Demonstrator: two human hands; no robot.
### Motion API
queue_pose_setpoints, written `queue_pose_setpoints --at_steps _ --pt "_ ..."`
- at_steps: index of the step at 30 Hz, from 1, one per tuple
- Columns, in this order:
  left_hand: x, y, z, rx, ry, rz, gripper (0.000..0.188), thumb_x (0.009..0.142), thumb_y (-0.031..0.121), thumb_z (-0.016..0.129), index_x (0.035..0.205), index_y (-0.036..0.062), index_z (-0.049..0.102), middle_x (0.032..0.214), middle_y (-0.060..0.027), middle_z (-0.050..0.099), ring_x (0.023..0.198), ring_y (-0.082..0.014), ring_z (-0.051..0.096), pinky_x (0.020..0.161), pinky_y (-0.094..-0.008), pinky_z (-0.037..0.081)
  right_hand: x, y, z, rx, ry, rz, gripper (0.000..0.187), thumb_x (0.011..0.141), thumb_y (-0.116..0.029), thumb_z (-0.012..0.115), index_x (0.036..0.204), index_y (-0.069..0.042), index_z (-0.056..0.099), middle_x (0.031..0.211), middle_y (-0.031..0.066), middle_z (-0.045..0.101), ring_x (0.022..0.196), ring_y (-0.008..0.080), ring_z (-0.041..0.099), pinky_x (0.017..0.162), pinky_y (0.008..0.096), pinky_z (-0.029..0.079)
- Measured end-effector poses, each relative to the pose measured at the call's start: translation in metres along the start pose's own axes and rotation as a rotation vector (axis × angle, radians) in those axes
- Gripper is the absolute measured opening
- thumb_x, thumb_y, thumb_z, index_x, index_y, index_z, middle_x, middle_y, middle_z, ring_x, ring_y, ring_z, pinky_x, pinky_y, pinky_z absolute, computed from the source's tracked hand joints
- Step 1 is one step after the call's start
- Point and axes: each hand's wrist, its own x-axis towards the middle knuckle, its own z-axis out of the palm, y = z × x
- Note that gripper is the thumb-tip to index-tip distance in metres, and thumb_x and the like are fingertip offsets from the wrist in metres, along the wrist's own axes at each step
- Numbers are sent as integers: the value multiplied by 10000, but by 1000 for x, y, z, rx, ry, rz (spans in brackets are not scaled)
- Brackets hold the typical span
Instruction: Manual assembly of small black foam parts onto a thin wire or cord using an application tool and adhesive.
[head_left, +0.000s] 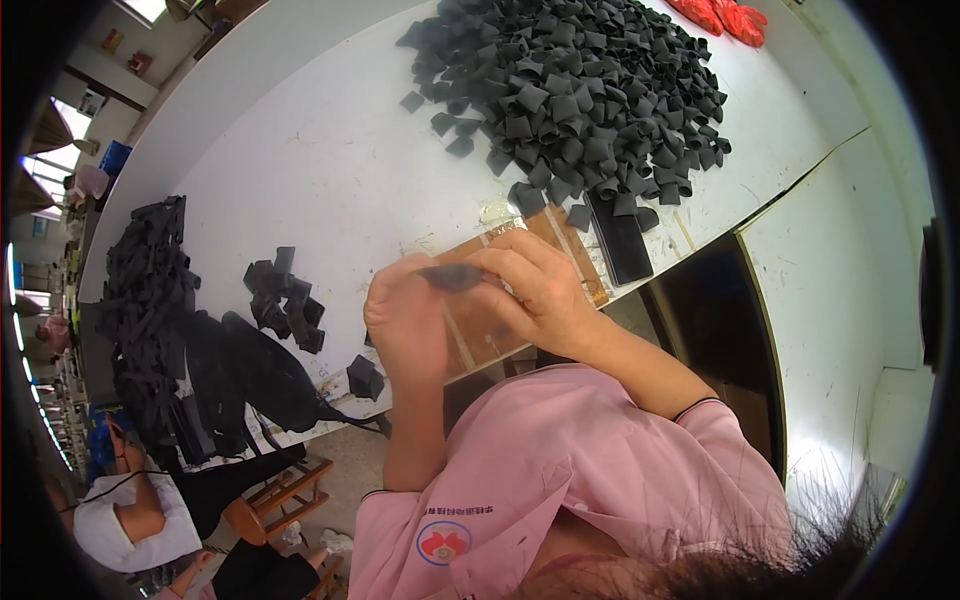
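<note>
Centrally: one small dark grey piece [455, 277], held between two bare hands above the near edge of a white table [300, 180].

Left hand [408, 315]: raised, fingers bent, fingertips pinching the left end of the piece.

Right hand [540, 290]: fingers curled, thumb and fingertips gripping the right end of the same piece.

Beneath the hands: one brown board [480, 335], lying at the table's near edge, partly covered by the hands and forearms.

Just right of the board: one flat black slab [622, 245], its far end below loose pieces.

Far side of the table: one large pile of dark grey folded pieces [590, 100], spreading toward the board.

Upper right, beyond the pile: one bright red item [740, 22], crumpled, kind uncertain.

Left side of the table: one heap of black strips [150, 290]; to its right, one small cluster of black pieces [285, 300]; nearer the left forearm, a dark faceted piece [365, 378].

Lower left: one wooden stool [275, 502], near a seated co-worker in white [140, 525].
</note>
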Motion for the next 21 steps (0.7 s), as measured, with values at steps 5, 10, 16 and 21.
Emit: queue_pose_setpoints --at_steps 5,10,16,21 --pt "-9 -9 -9 -222 60 -149 119 810 2 512 924 12 545 949 -126 565 869 -185 549 753 -321 450 1 10 0 -111 -15 -123 180 637 4 610 814 0 575 704 83 520 611 221 511 503 296 413" --pt "-9 -10 -7 -54 -21 -128 133 801 -7 523 932 3 544 931 -113 563 831 -167 547 759 -294 445 -11 25 5 -169 17 -194 236 598 37 608 833 19 584 720 88 543 617 215 525 515 284 425" --pt "6 7 0 369 -150 -92 169 746 -45 553 912 -16 567 861 -79 569 768 -135 535 716 -243 429 -1 11 -7 -109 -90 -94 174 683 -29 610 848 19 583 711 90 537 598 212 506 527 278 416" --pt "10 22 17 705 -275 218 94 734 -43 589 827 -35 596 795 -66 563 713 -110 503 647 -217 406 7 2 -16 252 -195 220 132 736 -125 618 807 -15 598 685 72 540 600 174 516 529 271 402"
